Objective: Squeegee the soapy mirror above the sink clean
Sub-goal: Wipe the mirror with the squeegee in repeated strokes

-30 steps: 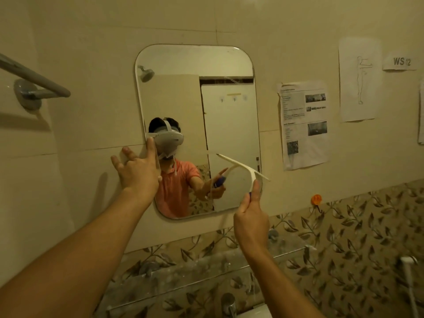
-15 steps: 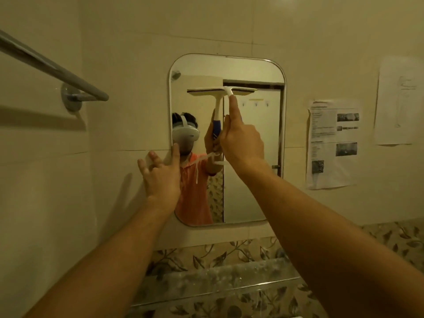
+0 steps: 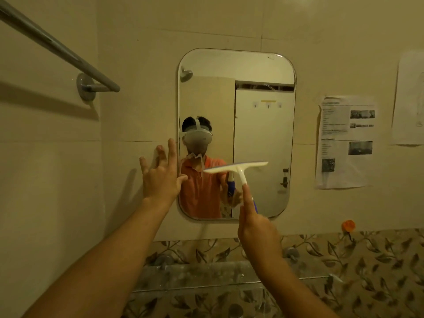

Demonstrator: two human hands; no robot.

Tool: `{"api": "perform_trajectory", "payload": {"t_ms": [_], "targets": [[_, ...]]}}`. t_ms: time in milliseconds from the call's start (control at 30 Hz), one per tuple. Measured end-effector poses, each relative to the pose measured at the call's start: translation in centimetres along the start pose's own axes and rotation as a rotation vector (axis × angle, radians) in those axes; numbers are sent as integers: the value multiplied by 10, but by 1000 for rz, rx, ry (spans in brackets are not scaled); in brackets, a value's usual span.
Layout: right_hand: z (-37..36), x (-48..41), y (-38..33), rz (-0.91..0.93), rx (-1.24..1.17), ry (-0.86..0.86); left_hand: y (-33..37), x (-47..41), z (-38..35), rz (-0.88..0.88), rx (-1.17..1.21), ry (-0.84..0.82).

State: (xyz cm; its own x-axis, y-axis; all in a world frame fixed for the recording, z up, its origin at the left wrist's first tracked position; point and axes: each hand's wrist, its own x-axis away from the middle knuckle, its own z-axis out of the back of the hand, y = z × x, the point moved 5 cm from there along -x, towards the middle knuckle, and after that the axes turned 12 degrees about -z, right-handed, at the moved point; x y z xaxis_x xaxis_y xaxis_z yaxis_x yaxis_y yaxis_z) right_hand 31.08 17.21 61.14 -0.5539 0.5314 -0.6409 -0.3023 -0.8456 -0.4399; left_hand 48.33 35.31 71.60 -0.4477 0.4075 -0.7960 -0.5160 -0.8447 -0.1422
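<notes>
A rounded rectangular mirror (image 3: 263, 115) hangs on the beige tiled wall. My right hand (image 3: 258, 228) grips the handle of a white squeegee (image 3: 236, 167) with a blue grip. Its blade lies roughly level across the lower middle of the mirror, slightly tilted up to the right. My index finger runs along the handle. My left hand (image 3: 160, 175) rests open, fingers spread, on the wall and the mirror's left edge. The glass reflects a person with a headset and an orange shirt. I see no clear soap on the glass.
A grey towel bar (image 3: 57, 50) juts from the wall at upper left. Paper sheets (image 3: 344, 143) are taped right of the mirror. A glass shelf (image 3: 206, 276) runs below, over leaf-patterned tiles. An orange hook (image 3: 348, 225) sits at lower right.
My right hand has drawn the squeegee down from the top of the mirror to its lower middle. The left hand stayed at the mirror's left edge.
</notes>
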Motion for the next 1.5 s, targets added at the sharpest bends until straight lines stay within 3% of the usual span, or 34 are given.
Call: {"api": "perform_trajectory", "payload": {"t_ms": [100,267,500,667,767,900,1100,1300,1500], "targets": [[-11,17,14,24,2,-4,-3,2,-2,19,44,22],[9,9,9,101,-69,39,-6,9,4,34,76,-85],[60,-67,-84,363,-36,70,-12,21,2,-25,75,-108],[70,-99,-127,398,142,78,-11,19,6,27,77,-114],[61,-93,-123,385,213,84,-10,21,10,32,76,-101],[42,-70,-101,352,181,-46,-12,28,6,29,167,7],[3,-32,-43,390,243,-120,-28,46,-9,66,468,36],[-28,-3,15,396,306,-134,-32,35,21,-100,160,169],[-24,5,30,431,289,-182,-11,-14,42,-178,-80,21]]}}
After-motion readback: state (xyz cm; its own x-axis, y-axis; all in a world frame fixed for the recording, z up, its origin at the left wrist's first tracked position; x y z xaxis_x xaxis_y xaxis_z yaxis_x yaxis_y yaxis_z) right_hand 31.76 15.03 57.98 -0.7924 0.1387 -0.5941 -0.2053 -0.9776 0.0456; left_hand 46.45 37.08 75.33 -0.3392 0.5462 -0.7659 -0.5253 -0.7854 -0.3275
